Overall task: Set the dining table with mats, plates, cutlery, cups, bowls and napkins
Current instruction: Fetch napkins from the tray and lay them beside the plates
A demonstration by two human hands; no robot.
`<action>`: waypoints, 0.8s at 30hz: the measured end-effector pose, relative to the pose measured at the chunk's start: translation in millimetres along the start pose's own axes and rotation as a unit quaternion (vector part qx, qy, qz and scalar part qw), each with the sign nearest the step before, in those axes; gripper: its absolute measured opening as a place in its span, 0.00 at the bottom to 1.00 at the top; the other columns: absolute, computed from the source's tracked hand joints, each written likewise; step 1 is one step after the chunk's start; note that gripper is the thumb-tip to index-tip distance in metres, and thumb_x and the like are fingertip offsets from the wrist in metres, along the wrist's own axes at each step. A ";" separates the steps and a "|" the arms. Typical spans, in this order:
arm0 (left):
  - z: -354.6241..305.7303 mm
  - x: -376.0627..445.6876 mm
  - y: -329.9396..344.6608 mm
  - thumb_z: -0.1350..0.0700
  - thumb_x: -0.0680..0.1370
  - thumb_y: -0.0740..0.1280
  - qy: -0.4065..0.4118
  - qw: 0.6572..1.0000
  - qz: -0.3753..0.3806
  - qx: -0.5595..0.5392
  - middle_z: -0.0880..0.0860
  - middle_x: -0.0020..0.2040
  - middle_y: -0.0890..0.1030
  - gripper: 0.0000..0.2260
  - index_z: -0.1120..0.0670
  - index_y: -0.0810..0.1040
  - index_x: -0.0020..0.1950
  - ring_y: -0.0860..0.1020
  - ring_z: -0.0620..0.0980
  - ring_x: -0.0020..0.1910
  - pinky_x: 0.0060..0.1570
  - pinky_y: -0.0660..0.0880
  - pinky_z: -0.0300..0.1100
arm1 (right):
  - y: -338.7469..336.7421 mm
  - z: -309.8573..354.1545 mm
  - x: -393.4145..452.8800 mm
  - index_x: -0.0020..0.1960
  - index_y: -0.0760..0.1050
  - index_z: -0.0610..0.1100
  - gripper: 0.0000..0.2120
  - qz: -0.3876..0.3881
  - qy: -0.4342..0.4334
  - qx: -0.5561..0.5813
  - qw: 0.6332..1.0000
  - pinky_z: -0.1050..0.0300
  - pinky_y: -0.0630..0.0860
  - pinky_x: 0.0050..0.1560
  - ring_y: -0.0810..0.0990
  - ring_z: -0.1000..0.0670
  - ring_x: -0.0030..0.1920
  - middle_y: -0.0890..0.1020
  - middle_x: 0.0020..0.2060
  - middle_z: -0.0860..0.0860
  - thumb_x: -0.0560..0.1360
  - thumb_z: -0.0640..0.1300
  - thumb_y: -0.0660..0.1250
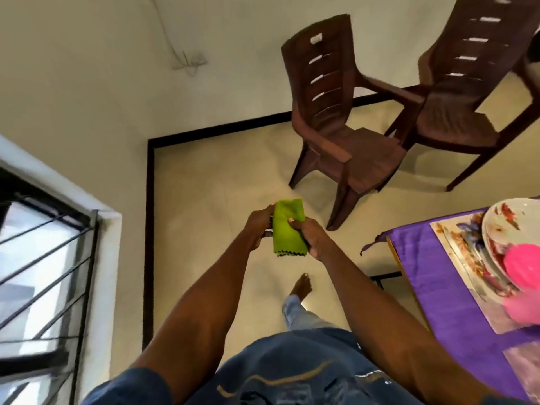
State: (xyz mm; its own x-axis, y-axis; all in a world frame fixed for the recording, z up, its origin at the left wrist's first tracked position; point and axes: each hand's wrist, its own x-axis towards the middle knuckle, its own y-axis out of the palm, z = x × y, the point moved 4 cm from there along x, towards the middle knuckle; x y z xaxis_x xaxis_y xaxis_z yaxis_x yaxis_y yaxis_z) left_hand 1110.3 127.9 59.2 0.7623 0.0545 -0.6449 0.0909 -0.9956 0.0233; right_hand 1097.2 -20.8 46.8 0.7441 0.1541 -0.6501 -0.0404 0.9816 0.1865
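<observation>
I have both hands out in front of me, near the centre of my view, with a folded green napkin [288, 226] held between them. My left hand [258, 229] grips its left edge, fingers curled round, and something dark and thin shows against that palm; it may be cutlery, but I cannot tell. My right hand [309, 236] pinches the right edge, thumb on top. The zigzag-cut edge of the napkin points back toward me.

The step in hand, as I judge it, is carrying this napkin to a place setting. To do it well I would keep the fold tight with both thumbs, swing toward three o'clock, and lay it flat beside the plate, clear of the dishes there.

The table [432, 276] sits at three to four o'clock under a purple cloth, well apart from my hands. On it lies a patterned mat [464, 247], a white plate [505, 220] on top of that, and a pink cup [523, 264] against the plate's near rim; it is blurred, so I cannot say whether it stands in the plate or beside it.

At one o'clock two brown chairs [344, 124] stand close together, the nearer one's front leg close to my path to the table. A barred window [43, 258] is at nine o'clock. My bare foot [302, 286] is below my hands.
</observation>
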 end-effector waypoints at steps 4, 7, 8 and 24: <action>-34.0 53.0 22.1 0.49 0.82 0.60 0.003 0.998 -0.018 0.063 0.54 0.35 0.78 0.15 0.60 0.78 0.50 0.75 0.49 0.31 0.29 0.70 0.38 | -22.5 44.4 45.1 0.65 0.74 0.39 0.17 -0.046 -0.014 0.045 0.998 0.43 0.78 0.56 0.82 0.39 0.53 0.82 0.55 0.39 0.78 0.43 0.68; -56.6 83.8 41.7 0.54 0.81 0.61 0.036 0.986 -0.041 0.156 0.55 0.33 0.79 0.11 0.60 0.79 0.48 0.75 0.50 0.28 0.26 0.68 0.37 | -45.8 74.9 73.7 0.66 0.74 0.39 0.18 -0.082 -0.023 0.059 0.995 0.45 0.78 0.56 0.81 0.40 0.53 0.81 0.56 0.40 0.77 0.43 0.69; -65.7 96.1 52.1 0.54 0.81 0.61 0.053 0.978 -0.038 0.199 0.56 0.34 0.80 0.11 0.59 0.79 0.46 0.76 0.52 0.29 0.28 0.69 0.38 | -57.1 85.9 84.0 0.66 0.73 0.38 0.19 -0.095 -0.028 0.067 0.993 0.44 0.78 0.57 0.81 0.40 0.54 0.81 0.57 0.40 0.77 0.44 0.69; -176.3 238.2 281.1 0.53 0.82 0.59 0.233 0.809 0.145 0.520 0.62 0.48 0.82 0.14 0.60 0.79 0.45 0.79 0.62 0.50 0.42 0.68 0.47 | -247.3 174.3 147.0 0.66 0.72 0.37 0.19 -0.294 -0.026 0.315 0.902 0.45 0.79 0.51 0.81 0.38 0.51 0.80 0.58 0.36 0.76 0.39 0.66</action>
State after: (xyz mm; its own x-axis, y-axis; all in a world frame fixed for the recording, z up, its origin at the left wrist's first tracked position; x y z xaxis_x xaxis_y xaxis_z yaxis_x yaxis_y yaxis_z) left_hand 1430.4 -125.6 46.8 0.8358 -0.4111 -0.3640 -0.5384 -0.4834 -0.6903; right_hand 1332.7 -260.5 33.5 0.5436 -0.3942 -0.7410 0.7466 0.6305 0.2123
